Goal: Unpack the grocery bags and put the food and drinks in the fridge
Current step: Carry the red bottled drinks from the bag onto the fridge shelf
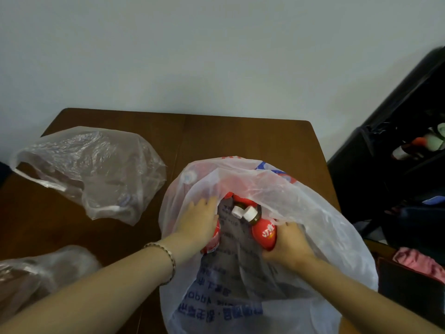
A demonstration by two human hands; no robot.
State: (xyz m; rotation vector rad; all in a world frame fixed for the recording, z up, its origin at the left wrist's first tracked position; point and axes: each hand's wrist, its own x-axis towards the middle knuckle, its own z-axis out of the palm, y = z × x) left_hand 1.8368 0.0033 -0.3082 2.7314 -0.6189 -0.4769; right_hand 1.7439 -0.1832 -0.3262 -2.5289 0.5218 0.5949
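Item: bag, counter near-right corner, mouth open.
- Right hand grips red bottle in the mouth.
- Left hand on second bottle; grip we cannot tell.
- Risks, we judge: bag snags cap on lift; bottles knock; bag slides off near edge.

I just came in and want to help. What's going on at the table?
A person is unpacking a white printed bag on the brown table. Their right grip holds a red-labelled bottle with a white cap at the bag's mouth. Their left grip reaches in over another red-labelled item; whether it holds it is unclear. A second white cap shows between them. A clear bag lies to the left, a second clear bag nearer the person.
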